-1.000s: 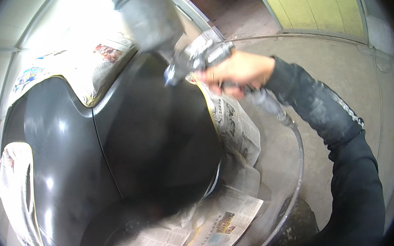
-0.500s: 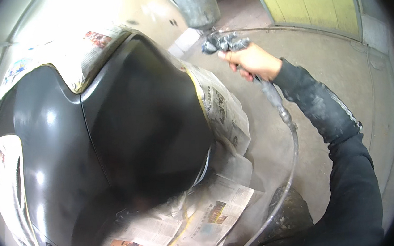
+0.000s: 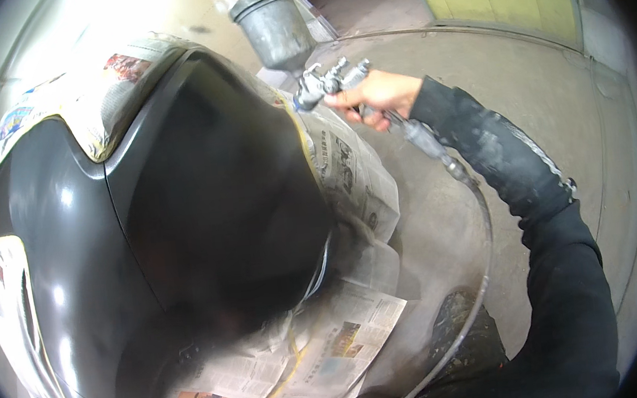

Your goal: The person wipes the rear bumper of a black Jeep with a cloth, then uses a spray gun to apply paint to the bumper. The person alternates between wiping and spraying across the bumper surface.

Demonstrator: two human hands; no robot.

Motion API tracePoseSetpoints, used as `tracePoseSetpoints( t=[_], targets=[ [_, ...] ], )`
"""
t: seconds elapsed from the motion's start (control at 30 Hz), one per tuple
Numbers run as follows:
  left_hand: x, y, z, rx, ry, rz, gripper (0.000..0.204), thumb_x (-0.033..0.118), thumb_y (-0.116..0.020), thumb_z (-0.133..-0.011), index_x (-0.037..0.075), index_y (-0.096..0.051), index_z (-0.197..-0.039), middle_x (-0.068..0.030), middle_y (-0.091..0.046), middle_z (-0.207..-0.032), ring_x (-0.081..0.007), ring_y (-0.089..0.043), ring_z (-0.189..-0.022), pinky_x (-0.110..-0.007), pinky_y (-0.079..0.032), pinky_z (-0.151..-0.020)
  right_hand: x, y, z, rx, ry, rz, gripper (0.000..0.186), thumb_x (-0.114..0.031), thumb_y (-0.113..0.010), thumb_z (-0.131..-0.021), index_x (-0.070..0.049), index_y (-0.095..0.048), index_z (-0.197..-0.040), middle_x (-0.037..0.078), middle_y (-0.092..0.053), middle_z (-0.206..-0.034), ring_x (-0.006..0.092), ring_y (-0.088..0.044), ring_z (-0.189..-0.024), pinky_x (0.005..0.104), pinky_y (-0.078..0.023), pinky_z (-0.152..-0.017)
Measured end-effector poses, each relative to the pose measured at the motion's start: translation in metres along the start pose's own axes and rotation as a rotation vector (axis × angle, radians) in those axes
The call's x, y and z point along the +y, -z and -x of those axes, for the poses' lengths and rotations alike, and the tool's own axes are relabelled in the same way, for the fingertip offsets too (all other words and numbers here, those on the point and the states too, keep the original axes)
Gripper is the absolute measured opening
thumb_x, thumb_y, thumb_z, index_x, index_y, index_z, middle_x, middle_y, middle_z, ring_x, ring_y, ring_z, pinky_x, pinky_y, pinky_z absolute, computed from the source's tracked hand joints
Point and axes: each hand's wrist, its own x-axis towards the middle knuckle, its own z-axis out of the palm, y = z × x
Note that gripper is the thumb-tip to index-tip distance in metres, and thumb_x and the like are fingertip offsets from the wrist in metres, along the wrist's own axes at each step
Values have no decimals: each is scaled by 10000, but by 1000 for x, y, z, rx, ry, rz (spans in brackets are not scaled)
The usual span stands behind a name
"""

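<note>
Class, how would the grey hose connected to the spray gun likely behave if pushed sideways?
The hose would probably flex, given its smooth, curving sweep below the spray gun. It seems springy rather than limp, as no sharp kink shows.

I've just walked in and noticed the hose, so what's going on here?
A person's right hand grips a spray gun, its cup uppermost, near the edge of a black panel. A hose curves down from the handle. Newspaper borders the panel. The left hand is out of view.
</note>
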Motion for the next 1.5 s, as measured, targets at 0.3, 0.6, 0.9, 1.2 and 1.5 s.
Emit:
tracePoseSetpoints(
  t=[0.3,0.6,0.9,1.2,1.5],
  targets=[
    [-4,-3,2,-21,-34,17,199,180,-771,-844,22,-811,-958,-210,-725,-778,-256,-660,-597,-391,-485,-567,31,61,-85,460,134,16,285,-358,-693,-990,-106,-612,-884,4,-588,-719,78,-424,-442,280,-365,-362],
    [-29,-15,26,-79,-173,158,194,178,-777,-840,22,-813,-950,-211,-723,-762,-255,-658,-573,-390,-483,-547,73,-56,113,82,270,107,249,-295,-744,-974,-91,-689,-840,-31,-562,-629,65,-460,-445,264,-367,-419],
    [-39,-49,60,78,171,-13,155,96,-739,-878,9,-812,-983,-130,-619,-599,-197,-464,-482,-389,-413,-526,68,-63,153,-46,148,69,272,-257,-697,-1003,-22,-685,-1140,52,-749,-952,79,-539,-477,239,-440,-430],
    [-43,-8,171,142,566,59,298,209,-680,-945,33,-753,-1175,-209,-748,-1025,-391,-716,-882,-441,-568,-798,121,-37,141,638,147,-137,282,-387,-641,-1032,-110,-671,-1072,20,-696,-900,88,-482,-467,259,-406,-420],
    [-99,32,281,62,890,74,359,268,-748,-909,142,-750,-1245,-135,-777,-1044,-270,-744,-941,-413,-568,-830,213,-290,238,78,-111,-95,154,-214,-712,-994,-65,-733,-1028,-3,-670,-825,86,-600,-677,280,-479,-586]
  ],
)
